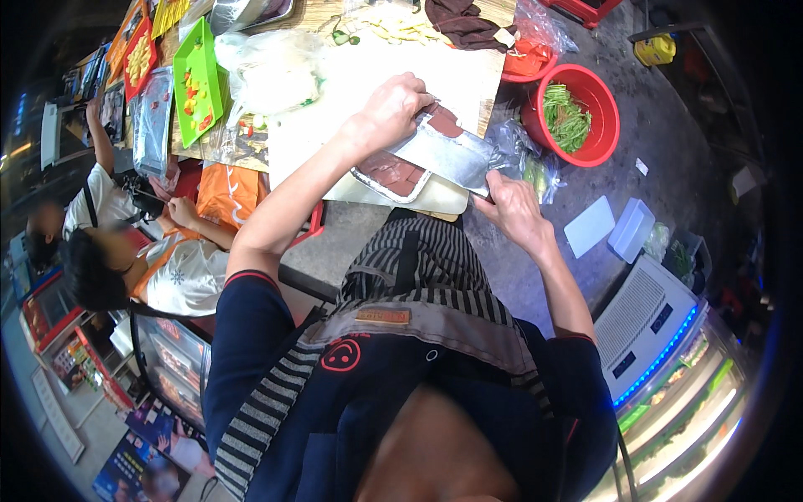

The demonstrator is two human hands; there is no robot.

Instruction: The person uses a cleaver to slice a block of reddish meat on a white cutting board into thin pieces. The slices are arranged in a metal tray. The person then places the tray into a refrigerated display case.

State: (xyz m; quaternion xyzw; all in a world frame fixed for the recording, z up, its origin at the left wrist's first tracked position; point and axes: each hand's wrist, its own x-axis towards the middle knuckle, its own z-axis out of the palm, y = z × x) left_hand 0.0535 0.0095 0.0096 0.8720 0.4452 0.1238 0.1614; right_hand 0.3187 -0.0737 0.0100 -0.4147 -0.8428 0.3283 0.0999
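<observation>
My right hand (515, 207) grips the handle of a wide cleaver (442, 154). The blade spans leftward above the front of a white cutting board (351, 75). A dark red-brown slab (444, 120), which looks like congealed blood or liver, lies along the far side of the blade. My left hand (395, 110) is at the blade's far left end with bent fingers at the slab's edge; whether it pinches the slab or the blade is hidden. Below the blade, near the board's front edge, a shallow rectangular tray (404, 198) holds more red-brown pieces.
A plastic bag of pale food (276, 72) and a green tray (199, 88) of cut peppers stand at the left. A red bucket (605, 128) of green stems stands on the right. Two people sit at the left. A dark cloth (461, 25) lies at the board's far edge.
</observation>
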